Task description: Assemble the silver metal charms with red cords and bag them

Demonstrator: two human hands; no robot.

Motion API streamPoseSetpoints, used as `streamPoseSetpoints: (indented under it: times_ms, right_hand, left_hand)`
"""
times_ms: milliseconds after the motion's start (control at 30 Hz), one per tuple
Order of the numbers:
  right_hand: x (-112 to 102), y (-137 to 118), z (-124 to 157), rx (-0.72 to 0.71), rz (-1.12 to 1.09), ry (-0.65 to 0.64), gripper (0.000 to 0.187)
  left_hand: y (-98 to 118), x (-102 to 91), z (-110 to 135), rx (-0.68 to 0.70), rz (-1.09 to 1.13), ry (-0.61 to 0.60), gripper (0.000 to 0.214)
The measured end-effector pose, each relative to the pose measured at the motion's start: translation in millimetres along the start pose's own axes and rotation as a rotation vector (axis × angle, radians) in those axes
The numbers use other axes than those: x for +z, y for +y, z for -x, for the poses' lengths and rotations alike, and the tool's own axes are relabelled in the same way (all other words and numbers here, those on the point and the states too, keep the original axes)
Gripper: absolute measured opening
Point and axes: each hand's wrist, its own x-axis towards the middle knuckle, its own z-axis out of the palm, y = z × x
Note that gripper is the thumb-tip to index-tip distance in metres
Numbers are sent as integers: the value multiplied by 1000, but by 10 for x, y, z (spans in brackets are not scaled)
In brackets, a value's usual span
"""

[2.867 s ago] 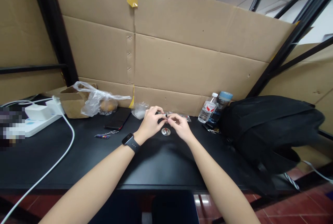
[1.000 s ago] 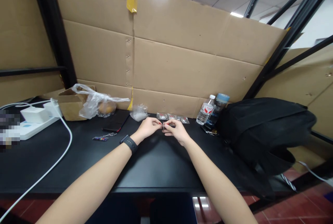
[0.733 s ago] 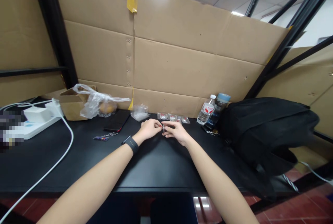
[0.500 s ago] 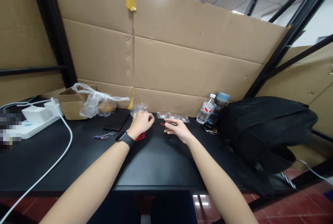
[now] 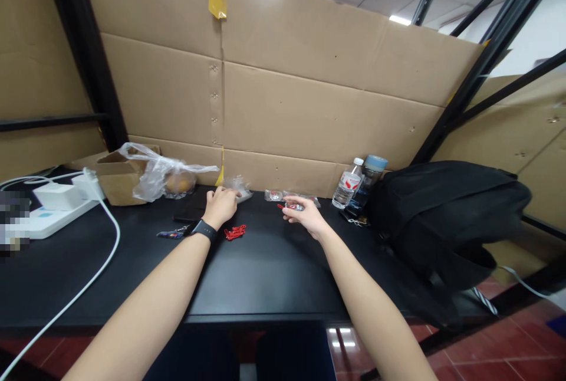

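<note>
My left hand (image 5: 221,207) is over the right end of a flat black case (image 5: 188,210), its fingers apart and slightly bent. Just beyond its thumb side is a small clear plastic bag (image 5: 241,187); whether they touch I cannot tell. A bundle of red cords (image 5: 235,232) lies on the table by the watch on my left wrist. My right hand (image 5: 305,216) is closed on a small round shiny pendant with a red cord (image 5: 294,207). Behind it, small clear packets with round pieces (image 5: 275,195) lie in a row, partly hidden by the fingers.
A water bottle (image 5: 348,183) and a blue-capped bottle (image 5: 371,177) stand at the back right beside a black backpack (image 5: 446,216). At left are a knotted bag of fruit (image 5: 179,182), a cardboard box (image 5: 119,180), a keychain (image 5: 172,233) and a power strip (image 5: 57,216) with a white cable.
My left hand has moved left, off the red cords, which now show fully. My right hand has turned slightly, and the shiny round pendant in its fingers now shows.
</note>
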Motion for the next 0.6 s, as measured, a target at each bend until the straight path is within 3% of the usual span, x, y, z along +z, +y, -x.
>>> streamPoseSetpoints:
  times_ms: [267, 600]
  right_hand:
    - [-2, -25, 6, -12, 52, 35, 55]
    - [-34, -23, -8, -44, 40, 62, 55]
  left_hand:
    - [-9, 4, -24, -82, -41, 31, 25]
    - [-54, -47, -42, -175, 8, 183, 15]
